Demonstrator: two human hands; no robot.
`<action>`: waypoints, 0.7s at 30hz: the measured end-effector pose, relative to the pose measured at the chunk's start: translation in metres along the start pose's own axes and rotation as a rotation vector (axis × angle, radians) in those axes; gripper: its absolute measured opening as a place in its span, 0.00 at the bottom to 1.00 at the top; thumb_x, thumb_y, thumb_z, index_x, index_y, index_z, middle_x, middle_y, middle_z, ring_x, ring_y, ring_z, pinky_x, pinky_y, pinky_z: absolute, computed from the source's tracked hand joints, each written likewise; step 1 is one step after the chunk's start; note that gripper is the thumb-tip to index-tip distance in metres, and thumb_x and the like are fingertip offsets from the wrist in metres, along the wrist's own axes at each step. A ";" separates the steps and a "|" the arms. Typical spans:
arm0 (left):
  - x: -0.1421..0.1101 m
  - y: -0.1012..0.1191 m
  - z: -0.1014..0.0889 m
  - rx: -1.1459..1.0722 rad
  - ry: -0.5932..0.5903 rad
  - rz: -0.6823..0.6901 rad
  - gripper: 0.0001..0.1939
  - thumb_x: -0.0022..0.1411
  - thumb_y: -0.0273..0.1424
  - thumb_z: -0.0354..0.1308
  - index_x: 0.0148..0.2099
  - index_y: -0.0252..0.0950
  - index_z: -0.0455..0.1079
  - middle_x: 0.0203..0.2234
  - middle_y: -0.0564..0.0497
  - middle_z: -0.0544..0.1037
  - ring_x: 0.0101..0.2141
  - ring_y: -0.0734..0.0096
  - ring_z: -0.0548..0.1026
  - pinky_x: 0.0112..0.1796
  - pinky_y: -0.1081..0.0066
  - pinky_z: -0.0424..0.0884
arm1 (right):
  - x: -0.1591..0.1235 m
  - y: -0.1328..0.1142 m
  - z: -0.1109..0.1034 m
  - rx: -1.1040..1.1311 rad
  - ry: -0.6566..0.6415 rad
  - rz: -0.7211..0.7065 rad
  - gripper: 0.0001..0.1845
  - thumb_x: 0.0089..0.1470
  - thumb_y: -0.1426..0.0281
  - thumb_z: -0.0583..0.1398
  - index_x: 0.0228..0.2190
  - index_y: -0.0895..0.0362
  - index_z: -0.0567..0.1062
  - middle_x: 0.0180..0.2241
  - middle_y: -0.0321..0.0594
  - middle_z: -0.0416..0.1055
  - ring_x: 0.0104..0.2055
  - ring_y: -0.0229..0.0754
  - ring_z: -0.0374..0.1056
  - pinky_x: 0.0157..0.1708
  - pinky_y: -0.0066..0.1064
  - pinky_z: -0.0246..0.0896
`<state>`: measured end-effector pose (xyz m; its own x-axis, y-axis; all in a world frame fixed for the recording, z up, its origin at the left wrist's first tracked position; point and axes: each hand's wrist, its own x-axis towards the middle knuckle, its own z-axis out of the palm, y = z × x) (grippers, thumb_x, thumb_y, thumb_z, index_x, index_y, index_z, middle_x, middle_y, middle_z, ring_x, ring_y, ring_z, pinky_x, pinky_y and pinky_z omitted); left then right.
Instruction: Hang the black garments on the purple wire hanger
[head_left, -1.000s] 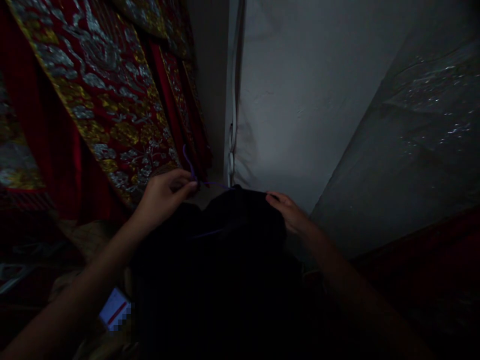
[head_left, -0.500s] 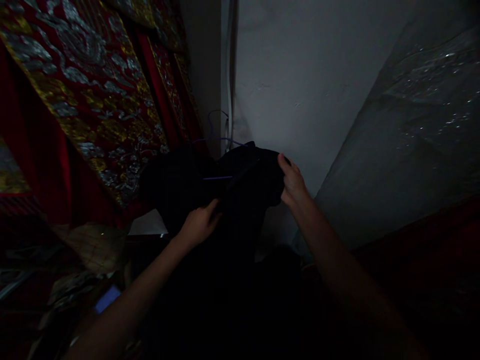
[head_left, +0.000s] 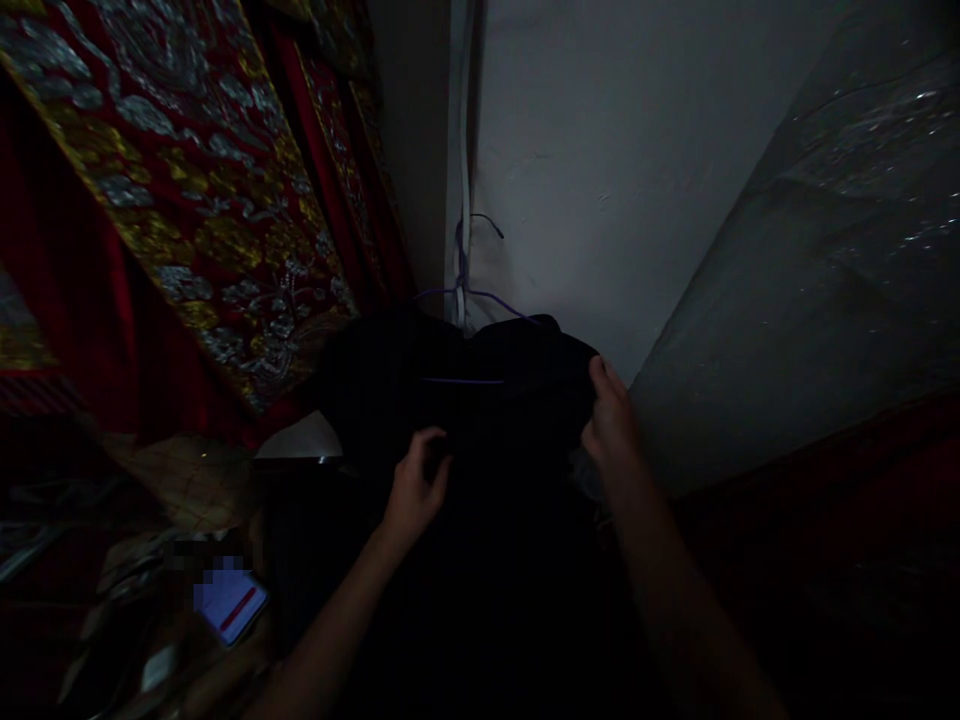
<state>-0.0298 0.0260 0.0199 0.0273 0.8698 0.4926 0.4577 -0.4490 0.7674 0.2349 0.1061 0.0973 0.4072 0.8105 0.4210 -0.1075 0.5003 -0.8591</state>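
Observation:
A black top (head_left: 495, 440) hangs on a thin purple clothes hanger (head_left: 501, 300). The hanger's hook stands up in front of a white cable; whether it is hooked on anything, I cannot tell. The hanger's lower bar shows as a purple line inside the wide neck opening. My left hand (head_left: 416, 485) is at the front of the top below the neckline, thumb and forefinger curled at the cloth. My right hand (head_left: 613, 415) grips the top at its right shoulder, thumb uppermost. Darkness hides most of the cloth's lower part.
Red embroidered cloth (head_left: 225, 230) with gold and silver patterns hangs on the left. Ahead are a pale wall (head_left: 600, 150) and a white cable (head_left: 465, 120). Clear plastic sheeting (head_left: 810, 270) covers the right side. A lit phone (head_left: 232, 605) lies at lower left among clutter.
My left hand has let go of the hanger's hook area and moved down to the top's front. The hanger now stands upright. My right hand stays at the shoulder, shifted slightly right.

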 end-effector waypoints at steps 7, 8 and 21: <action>-0.038 -0.010 0.041 -0.218 0.250 -0.233 0.32 0.64 0.36 0.57 0.66 0.45 0.48 0.41 0.47 0.76 0.44 0.61 0.78 0.51 0.56 0.74 | -0.112 0.018 0.023 -0.171 0.234 -0.035 0.12 0.56 0.57 0.62 0.37 0.51 0.71 0.36 0.38 0.71 0.39 0.43 0.69 0.42 0.34 0.65; -0.041 -0.011 0.042 -0.203 0.219 -0.222 0.25 0.64 0.36 0.57 0.61 0.45 0.57 0.41 0.47 0.77 0.44 0.60 0.79 0.50 0.55 0.75 | -0.128 0.023 0.028 -0.185 0.013 0.094 0.13 0.57 0.55 0.60 0.35 0.52 0.71 0.30 0.36 0.70 0.33 0.42 0.68 0.37 0.33 0.64; -0.040 -0.008 0.030 -0.185 0.097 -0.178 0.05 0.61 0.31 0.55 0.38 0.41 0.72 0.34 0.48 0.78 0.39 0.61 0.78 0.43 0.60 0.76 | -0.138 0.035 0.051 -0.120 -0.625 0.498 0.21 0.54 0.52 0.59 0.21 0.56 0.72 0.14 0.30 0.58 0.18 0.35 0.53 0.22 0.28 0.45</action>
<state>-0.0080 0.0010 -0.0186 -0.1284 0.9188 0.3733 0.2774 -0.3281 0.9030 0.1291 0.0274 0.0234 -0.2488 0.9679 0.0345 -0.0302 0.0279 -0.9992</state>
